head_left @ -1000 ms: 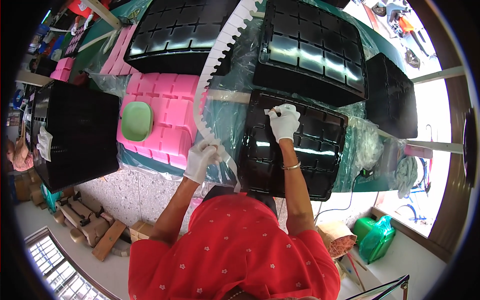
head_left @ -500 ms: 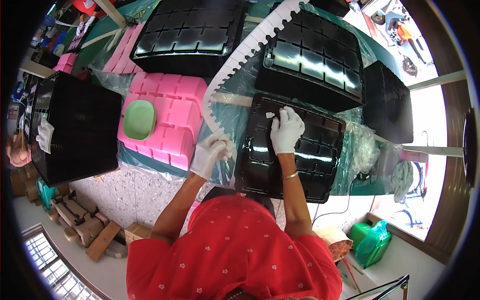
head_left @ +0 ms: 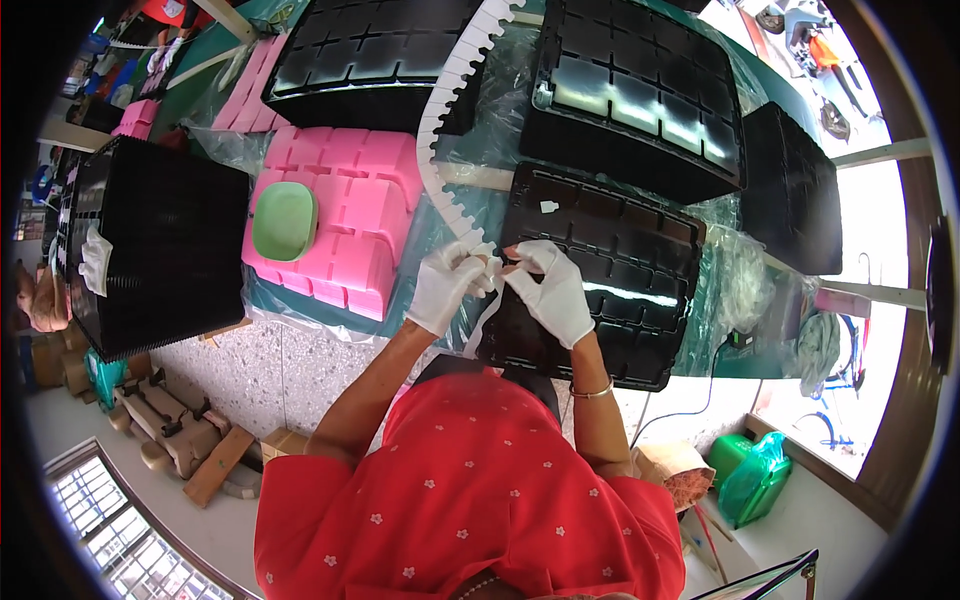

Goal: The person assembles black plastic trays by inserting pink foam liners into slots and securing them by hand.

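A long white sticker strip (head_left: pixel 430 150) with a notched edge curves down from the far side of the table. My gloved left hand (head_left: pixel 445 287) is closed on its near end. My gloved right hand (head_left: pixel 550 290) meets it there, thumb and finger pinched at the strip's edge; the exact piece between these fingertips is too small to make out. Both wear white gloves, with some right fingertips bare. Under my right hand lies a shiny black molded plastic tray (head_left: pixel 625 265) with a grid of rectangular sections. One small white sticker (head_left: pixel 549 207) sits on its upper left part.
Pink foam blocks (head_left: pixel 380 205) carry a green dish (head_left: pixel 285 221) to the left. Stacks of black trays stand at far left (head_left: pixel 170 250), behind (head_left: pixel 375 60) and at far right (head_left: pixel 640 100). Crumpled clear plastic (head_left: pixel 735 280) lies right of the near tray. A cable (head_left: pixel 690 408) hangs from the table.
My right hand has left the sticker on the tray and come left and nearer, to the strip's end by my left hand. The strip's far part has swung left.
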A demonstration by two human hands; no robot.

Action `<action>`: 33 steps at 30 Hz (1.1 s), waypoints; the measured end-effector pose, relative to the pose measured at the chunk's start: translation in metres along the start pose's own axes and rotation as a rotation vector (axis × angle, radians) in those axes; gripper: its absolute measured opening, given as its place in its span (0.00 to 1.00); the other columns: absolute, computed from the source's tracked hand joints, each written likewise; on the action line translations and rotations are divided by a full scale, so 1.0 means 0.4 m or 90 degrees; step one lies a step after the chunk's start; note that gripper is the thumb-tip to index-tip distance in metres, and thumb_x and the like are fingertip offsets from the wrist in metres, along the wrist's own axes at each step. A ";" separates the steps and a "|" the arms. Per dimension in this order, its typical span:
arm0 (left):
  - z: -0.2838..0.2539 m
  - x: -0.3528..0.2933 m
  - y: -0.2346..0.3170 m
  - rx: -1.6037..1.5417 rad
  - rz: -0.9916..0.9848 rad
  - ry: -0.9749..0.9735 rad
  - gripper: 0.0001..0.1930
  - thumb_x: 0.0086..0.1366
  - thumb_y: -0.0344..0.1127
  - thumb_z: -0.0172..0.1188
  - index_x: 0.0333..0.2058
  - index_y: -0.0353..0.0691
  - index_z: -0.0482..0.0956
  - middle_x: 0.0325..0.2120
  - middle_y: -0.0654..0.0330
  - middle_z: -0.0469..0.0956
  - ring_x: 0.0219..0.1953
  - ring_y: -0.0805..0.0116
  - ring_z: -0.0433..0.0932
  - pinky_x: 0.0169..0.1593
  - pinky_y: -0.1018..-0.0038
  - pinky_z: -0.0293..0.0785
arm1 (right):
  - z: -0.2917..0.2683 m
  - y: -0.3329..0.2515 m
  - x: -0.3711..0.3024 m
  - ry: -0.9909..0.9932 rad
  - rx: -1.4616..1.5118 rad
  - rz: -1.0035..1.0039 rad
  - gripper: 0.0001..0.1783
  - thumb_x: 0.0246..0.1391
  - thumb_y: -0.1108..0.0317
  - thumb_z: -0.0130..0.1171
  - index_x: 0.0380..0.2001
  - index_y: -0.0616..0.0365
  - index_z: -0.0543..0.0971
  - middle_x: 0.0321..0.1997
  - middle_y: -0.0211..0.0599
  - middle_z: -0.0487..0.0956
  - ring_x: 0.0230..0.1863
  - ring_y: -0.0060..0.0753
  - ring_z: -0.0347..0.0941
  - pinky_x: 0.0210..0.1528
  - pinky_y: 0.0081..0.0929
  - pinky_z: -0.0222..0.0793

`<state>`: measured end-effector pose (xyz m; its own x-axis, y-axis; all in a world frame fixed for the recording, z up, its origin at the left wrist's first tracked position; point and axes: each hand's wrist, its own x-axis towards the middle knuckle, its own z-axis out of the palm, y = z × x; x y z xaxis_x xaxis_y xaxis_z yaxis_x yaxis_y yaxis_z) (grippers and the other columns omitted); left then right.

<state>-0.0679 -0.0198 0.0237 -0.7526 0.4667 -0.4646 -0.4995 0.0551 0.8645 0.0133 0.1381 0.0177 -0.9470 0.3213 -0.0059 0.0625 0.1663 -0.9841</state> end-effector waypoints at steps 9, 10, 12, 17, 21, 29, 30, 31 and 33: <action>0.016 -0.012 -0.009 0.085 0.026 -0.060 0.11 0.64 0.30 0.55 0.41 0.30 0.78 0.29 0.59 0.79 0.28 0.74 0.80 0.31 0.81 0.75 | -0.004 0.005 -0.010 0.056 -0.171 -0.071 0.07 0.44 0.72 0.64 0.30 0.58 0.80 0.32 0.39 0.78 0.31 0.40 0.77 0.34 0.32 0.74; 0.017 -0.014 -0.010 0.086 0.024 -0.059 0.11 0.64 0.30 0.55 0.41 0.30 0.78 0.29 0.59 0.79 0.28 0.74 0.80 0.31 0.81 0.75 | -0.004 0.005 -0.011 0.048 -0.156 -0.074 0.06 0.44 0.73 0.63 0.29 0.59 0.79 0.31 0.39 0.78 0.31 0.41 0.77 0.34 0.33 0.74; 0.022 -0.018 -0.006 0.096 0.032 -0.054 0.08 0.63 0.30 0.55 0.36 0.31 0.78 0.27 0.59 0.78 0.26 0.75 0.79 0.30 0.81 0.75 | -0.003 0.011 -0.018 0.058 -0.174 -0.092 0.06 0.44 0.73 0.62 0.28 0.58 0.78 0.31 0.38 0.78 0.31 0.42 0.76 0.34 0.35 0.72; 0.034 -0.014 0.015 0.164 0.018 -0.022 0.06 0.62 0.30 0.56 0.30 0.32 0.76 0.24 0.60 0.77 0.22 0.76 0.77 0.28 0.81 0.74 | -0.010 0.001 -0.036 0.077 -0.326 -0.264 0.07 0.42 0.74 0.62 0.27 0.54 0.76 0.31 0.35 0.77 0.32 0.44 0.72 0.36 0.39 0.68; 0.018 0.020 -0.028 0.178 0.026 -0.002 0.09 0.60 0.32 0.59 0.32 0.30 0.78 0.24 0.62 0.77 0.25 0.79 0.76 0.26 0.80 0.74 | -0.011 -0.038 -0.076 0.078 -0.412 -0.348 0.08 0.42 0.74 0.62 0.27 0.53 0.75 0.31 0.33 0.76 0.33 0.45 0.71 0.37 0.39 0.66; -0.120 -0.034 -0.026 0.072 -0.103 -0.020 0.12 0.61 0.32 0.57 0.40 0.30 0.79 0.28 0.62 0.77 0.28 0.77 0.77 0.28 0.79 0.75 | -0.044 0.154 -0.209 0.146 -0.325 -0.003 0.07 0.42 0.72 0.66 0.28 0.52 0.79 0.40 0.33 0.76 0.43 0.43 0.71 0.44 0.39 0.68; -0.145 -0.046 -0.022 0.113 -0.122 -0.035 0.13 0.61 0.31 0.56 0.41 0.29 0.78 0.29 0.62 0.77 0.27 0.77 0.76 0.29 0.79 0.75 | -0.034 0.168 -0.225 0.147 -0.324 0.005 0.07 0.42 0.72 0.66 0.28 0.52 0.79 0.40 0.33 0.76 0.43 0.43 0.71 0.44 0.39 0.68; -0.169 -0.051 -0.023 0.114 -0.129 -0.041 0.13 0.61 0.31 0.56 0.41 0.29 0.78 0.29 0.62 0.77 0.27 0.77 0.76 0.29 0.79 0.75 | -0.023 0.175 -0.240 0.148 -0.386 0.025 0.07 0.41 0.70 0.67 0.27 0.51 0.80 0.41 0.31 0.76 0.45 0.44 0.70 0.45 0.40 0.67; -0.203 -0.061 -0.028 0.198 -0.135 -0.094 0.13 0.61 0.31 0.56 0.41 0.29 0.78 0.29 0.62 0.76 0.27 0.76 0.76 0.30 0.80 0.75 | -0.002 0.188 -0.254 0.149 -0.447 0.050 0.08 0.39 0.67 0.68 0.26 0.50 0.81 0.43 0.29 0.76 0.46 0.44 0.69 0.46 0.41 0.66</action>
<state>-0.0787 -0.1033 0.0099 -0.5660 0.5370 -0.6255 -0.4656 0.4180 0.7801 0.1144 0.1188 -0.0555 -0.8444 0.5339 0.0440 0.3882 0.6664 -0.6366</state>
